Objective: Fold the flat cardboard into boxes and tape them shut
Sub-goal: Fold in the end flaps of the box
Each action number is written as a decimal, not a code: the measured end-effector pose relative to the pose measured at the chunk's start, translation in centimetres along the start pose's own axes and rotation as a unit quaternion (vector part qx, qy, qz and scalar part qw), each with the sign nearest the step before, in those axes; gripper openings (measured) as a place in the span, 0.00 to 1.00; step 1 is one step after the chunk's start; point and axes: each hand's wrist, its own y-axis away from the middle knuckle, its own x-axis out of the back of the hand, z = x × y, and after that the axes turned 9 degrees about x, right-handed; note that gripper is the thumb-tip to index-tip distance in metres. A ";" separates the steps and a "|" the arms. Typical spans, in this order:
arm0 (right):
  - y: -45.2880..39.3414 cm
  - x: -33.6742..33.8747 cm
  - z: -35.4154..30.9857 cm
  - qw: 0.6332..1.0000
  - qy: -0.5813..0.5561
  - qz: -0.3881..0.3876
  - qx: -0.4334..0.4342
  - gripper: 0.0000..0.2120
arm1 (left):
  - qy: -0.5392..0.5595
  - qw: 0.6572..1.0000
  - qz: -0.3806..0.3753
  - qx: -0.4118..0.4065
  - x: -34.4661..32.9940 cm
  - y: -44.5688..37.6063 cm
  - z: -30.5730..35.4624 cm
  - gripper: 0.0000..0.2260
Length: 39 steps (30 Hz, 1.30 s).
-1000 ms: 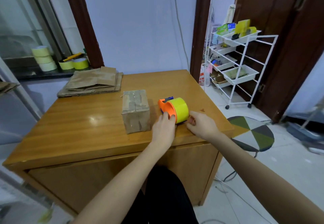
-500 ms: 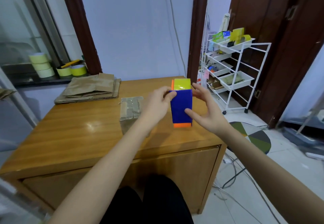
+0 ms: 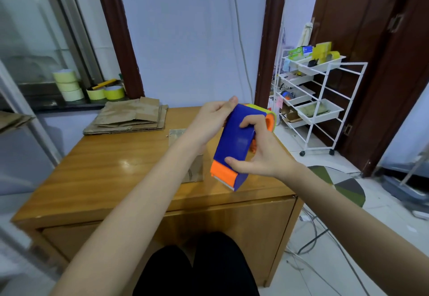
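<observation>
Both hands are clamped on the blue-and-orange tape dispenser (image 3: 234, 147), raised above the desk's near right corner: the right hand (image 3: 262, 154) wraps its body, thumb near the orange cutter end, while the left hand (image 3: 213, 119) pinches its top by the yellow-green roll. Behind it one folded box (image 3: 188, 156) stands on the desk (image 3: 104, 179), partly hidden, so whether it is fully taped cannot be told. By my reading most work remains, since a stack of flat cardboard (image 3: 130, 117) lies at the far left corner; no writing is readable.

Lilac wall (image 3: 185, 40), wooden table (image 3: 116, 175)
</observation>
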 end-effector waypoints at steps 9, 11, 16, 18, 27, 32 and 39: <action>-0.7 -1.8 0.7 0.977 -0.045 0.181 -0.098 0.33 | 0.053 0.976 0.209 -0.017 3.3 2.9 -3.9 0.12; -1.0 -2.0 0.7 0.972 -0.064 0.198 -0.111 0.34 | 0.053 0.979 0.195 0.016 3.5 3.8 -5.0 0.10; -1.7 -3.5 0.5 0.954 -0.091 0.263 -0.114 0.33 | 0.182 0.958 0.124 0.183 2.2 4.9 -6.8 0.13; -1.9 -4.2 0.2 0.951 -0.095 0.272 -0.113 0.33 | 0.263 0.935 0.091 0.219 1.7 5.1 -6.9 0.13; -2.6 -5.8 0.0 0.934 -0.109 0.317 -0.121 0.34 | 0.373 0.896 0.147 0.189 0.9 5.0 -7.4 0.12; -2.4 -6.6 0.1 0.928 -0.128 0.326 -0.124 0.32 | 0.340 0.911 0.168 0.165 0.6 5.1 -7.7 0.09; -2.5 -7.4 -0.6 0.918 -0.142 0.350 -0.120 0.32 | 0.199 0.944 0.249 0.082 0.2 5.1 -8.3 0.12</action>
